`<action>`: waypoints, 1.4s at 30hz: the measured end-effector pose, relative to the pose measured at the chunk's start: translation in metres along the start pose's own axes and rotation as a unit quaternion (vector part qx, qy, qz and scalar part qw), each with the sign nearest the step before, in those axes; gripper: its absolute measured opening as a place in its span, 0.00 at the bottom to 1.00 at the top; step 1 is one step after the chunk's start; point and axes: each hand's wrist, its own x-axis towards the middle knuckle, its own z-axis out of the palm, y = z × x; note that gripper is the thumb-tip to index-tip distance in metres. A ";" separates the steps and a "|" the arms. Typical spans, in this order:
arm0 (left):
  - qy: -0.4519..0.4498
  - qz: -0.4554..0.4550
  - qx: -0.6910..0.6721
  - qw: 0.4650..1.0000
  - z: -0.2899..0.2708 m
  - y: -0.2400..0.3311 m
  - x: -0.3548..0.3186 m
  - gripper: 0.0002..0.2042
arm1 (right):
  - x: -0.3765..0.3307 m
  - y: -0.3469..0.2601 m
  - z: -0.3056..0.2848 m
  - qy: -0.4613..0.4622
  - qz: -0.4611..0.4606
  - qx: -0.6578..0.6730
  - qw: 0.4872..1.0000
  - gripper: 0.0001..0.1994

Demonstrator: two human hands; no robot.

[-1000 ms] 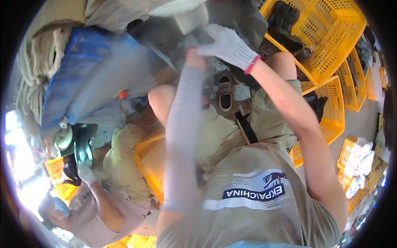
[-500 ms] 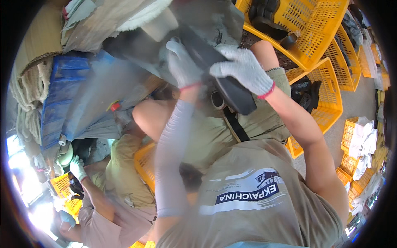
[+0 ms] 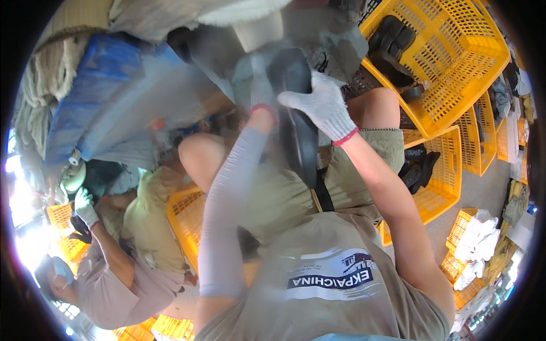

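Observation:
A long black shoe [image 3: 294, 113] is between my two gloved hands, its length now nearly upright in the view. My right hand [image 3: 323, 108], in a white knit glove with a red cuff, grips the shoe's right side, thumb across the top. Along the opposite side is my left hand [image 3: 261, 85], also gloved; it is blurred and its fingers are partly hidden behind the shoe. Just beyond the shoe's far end is a pale, rounded machine part [image 3: 259, 35] under fluffy whitish material [image 3: 239, 12]. Whether the shoe touches it I cannot tell.
A yellow crate [image 3: 455, 74] with black shoes [image 3: 392, 40] stands at far right, another crate [image 3: 443, 182] with shoes below it. Blue panels [image 3: 91, 96] are at left. A co-worker's gloved hand [image 3: 85, 207] holds a dark item at lower left. White cloths [image 3: 478, 238] lie on crates at right.
The shoe has turned from a slant to nearly upright, and both hands have shifted with it. My right-hand fingers have moved along its side. The whole view has shifted too.

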 end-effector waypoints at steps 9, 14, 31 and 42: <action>0.037 0.094 -0.032 0.994 0.041 0.057 -0.030 0.30 | 0.021 -0.034 -0.007 0.006 -0.151 -0.055 0.987 0.28; 0.046 0.231 0.406 0.883 0.055 0.041 -0.077 0.19 | -0.021 0.005 -0.071 -0.126 0.095 0.079 0.984 0.21; -0.150 0.030 -0.046 0.987 0.021 0.057 -0.068 0.31 | -0.015 0.010 -0.026 -0.094 0.104 0.424 0.895 0.26; -0.152 0.038 -0.235 0.959 -0.005 0.079 -0.047 0.27 | 0.016 -0.041 -0.018 -0.069 -0.002 0.251 0.965 0.22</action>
